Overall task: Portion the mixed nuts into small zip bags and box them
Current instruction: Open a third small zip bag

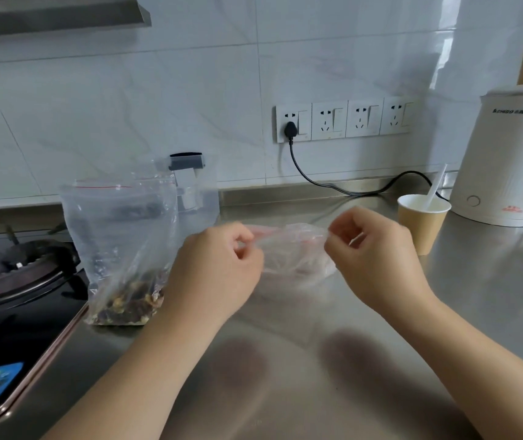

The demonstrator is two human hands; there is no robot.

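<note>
From the head view, your left hand (pixel 219 265) and right hand (pixel 371 258) each pinch 1 end of a small zip bag (pixel 295 249), fingers curled onto its top edge, so the bag's long axis runs left to right between them, just above the steel table (pixel 285 360). Its mouth edge, with a faint red strip, faces up and away from you; the body sags toward the table. The bag is clear and blurred, so you cannot tell whether its seal is open or whether anything is inside. To the left, near your left wrist, a large zip bag (pixel 117 236) stands upright on the table with its red seal line at the top and mixed nuts (pixel 127 306) settled in the bottom; your left forearm covers its lower right corner. Behind it a clear container (pixel 196 198) is partly hidden. A gas stove (pixel 15 281) is cut off at the left edge. To the right stand a paper cup (pixel 422 223) holding a white spoon (pixel 434 188), and a white kettle (pixel 504 160), cut off at the right, with its black cord (pixel 349 190) plugged into the first of 4 wall sockets (pixel 344 120).
</note>
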